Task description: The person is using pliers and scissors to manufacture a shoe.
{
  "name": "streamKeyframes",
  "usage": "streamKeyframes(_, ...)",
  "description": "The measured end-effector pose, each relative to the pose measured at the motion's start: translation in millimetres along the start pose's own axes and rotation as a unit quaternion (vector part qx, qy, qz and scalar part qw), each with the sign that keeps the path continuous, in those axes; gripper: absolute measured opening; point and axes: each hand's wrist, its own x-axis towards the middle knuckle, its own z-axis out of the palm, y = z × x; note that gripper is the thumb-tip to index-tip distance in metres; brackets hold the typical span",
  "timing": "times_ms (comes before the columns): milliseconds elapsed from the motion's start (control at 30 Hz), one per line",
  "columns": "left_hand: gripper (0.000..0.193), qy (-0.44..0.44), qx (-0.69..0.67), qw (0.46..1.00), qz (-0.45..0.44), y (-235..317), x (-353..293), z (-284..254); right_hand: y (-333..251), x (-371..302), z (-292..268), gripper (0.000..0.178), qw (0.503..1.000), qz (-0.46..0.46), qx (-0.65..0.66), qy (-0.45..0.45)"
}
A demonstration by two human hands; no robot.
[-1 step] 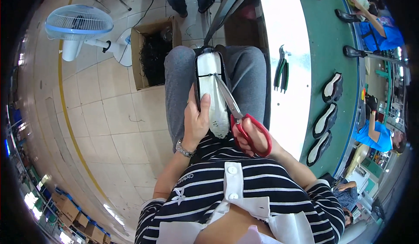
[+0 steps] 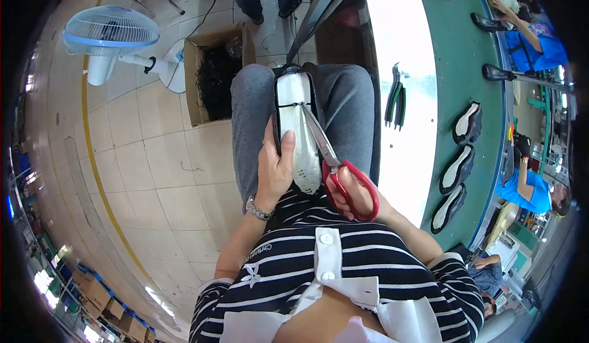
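On my lap lies a dark shoe upper (image 2: 296, 137) with its white underside facing up. A thin black cord (image 2: 291, 105) runs across that underside. My left hand (image 2: 277, 164) is closed on the shoe's left side, thumb laid over the white surface. Red-handled scissors (image 2: 321, 138) are gripped in my right hand (image 2: 351, 193), with fingers through the handle loops. Their blade tips meet the cord near the middle of the underside. The blades look nearly together. My right fingers are partly hidden by the handles.
Dark strips (image 2: 396, 101) lie on the white tabletop (image 2: 405, 177) to my right. Beyond it, a green conveyor belt (image 2: 455, 55) carries several shoes (image 2: 459, 165). A cardboard box (image 2: 191, 91) of black scraps and a fan (image 2: 111, 31) stand left. Co-workers (image 2: 535, 191) sit across the belt.
The scissors' red handles have shifted very slightly left with my right hand. The tips stay at the cord, and my left hand keeps its hold on the shoe.
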Motion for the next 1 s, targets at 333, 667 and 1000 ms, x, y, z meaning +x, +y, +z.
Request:
streamKeyframes(333,0.026,0.123,0.310,0.897,0.291,21,42,0,11,0,-44,0.028,0.933,-0.170,-0.179,0.263)
streamKeyframes(667,0.013,0.272,0.222,0.806,0.478,85,15,-26,48,21,-213,0.052,0.676,-0.079,-0.406,0.610)
streamKeyframes(1000,0.032,0.256,0.314,0.871,0.278,-27,101,-113,10,109,-205,0.060,0.591,-0.233,-0.491,0.595)
